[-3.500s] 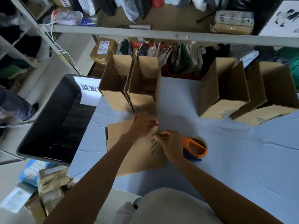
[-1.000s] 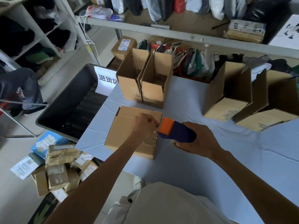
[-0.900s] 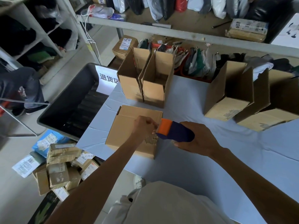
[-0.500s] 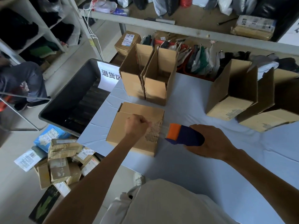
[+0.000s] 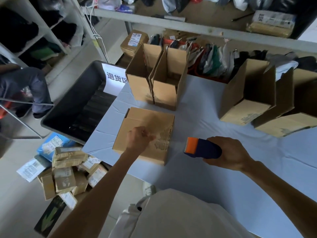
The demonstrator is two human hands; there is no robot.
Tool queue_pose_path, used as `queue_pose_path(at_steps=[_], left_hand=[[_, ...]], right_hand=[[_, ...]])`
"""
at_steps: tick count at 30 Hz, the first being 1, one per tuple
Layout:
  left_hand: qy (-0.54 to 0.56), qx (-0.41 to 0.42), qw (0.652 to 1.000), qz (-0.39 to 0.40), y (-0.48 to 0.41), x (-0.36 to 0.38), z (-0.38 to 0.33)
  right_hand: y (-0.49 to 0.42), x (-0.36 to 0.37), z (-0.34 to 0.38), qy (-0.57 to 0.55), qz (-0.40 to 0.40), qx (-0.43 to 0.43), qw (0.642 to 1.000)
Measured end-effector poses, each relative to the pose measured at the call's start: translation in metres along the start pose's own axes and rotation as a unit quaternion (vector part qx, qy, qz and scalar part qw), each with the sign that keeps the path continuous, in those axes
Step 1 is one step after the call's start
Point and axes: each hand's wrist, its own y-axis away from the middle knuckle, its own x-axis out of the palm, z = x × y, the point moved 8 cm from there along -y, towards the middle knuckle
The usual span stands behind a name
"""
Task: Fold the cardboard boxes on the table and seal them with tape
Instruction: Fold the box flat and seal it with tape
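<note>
The closed brown cardboard box lay at centre left of the frame, near the left edge of the table draped in pale blue cloth. Our left hand sat curled on its top, fingers pinching what looked like the free end of a faint strip of clear tape. Our right hand was wrapped around the dark blue tape dispenser with an orange front, held just right of the box, off its edge.

To do this step well, we judged we should pin the tape end firmly, keep the strip taut and square over the seam, press it flat, then carry it down the side before cutting.

We counted five boxes on the table: this closed one, two open upright boxes touching each other at upper centre, and two more open boxes at the right. There was one dispenser. Left of the table stood one dark grey bin, and taped parcels were heaped on the floor at lower left.
</note>
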Motion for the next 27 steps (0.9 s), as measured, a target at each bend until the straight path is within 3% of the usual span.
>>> queue_pose_path(at_steps=[9, 11, 14, 20, 27], left_hand=[[-0.128, 0.071, 0.986, -0.076, 0.006, -0.007, -0.004], [-0.124, 0.119, 0.981, -0.090, 0.007, -0.005, -0.013], [-0.095, 0.197, 0.976, -0.016, 0.022, 0.026, -0.035], [-0.010, 0.185, 0.982, 0.029, 0.026, 0.041, -0.030], [0.044, 0.150, 0.987, 0.039, 0.018, 0.046, -0.018]], right_hand=[[-0.010, 0.016, -0.001, 0.021, 0.027, 0.004, 0.999], [-0.013, 0.017, 0.000, 0.031, 0.026, -0.003, 0.999], [-0.021, 0.022, 0.006, 0.053, 0.034, -0.028, 0.998], [-0.035, 0.044, 0.018, 0.081, 0.131, 0.009, 0.988], [-0.058, 0.050, 0.055, 0.193, 0.136, -0.014, 0.972]])
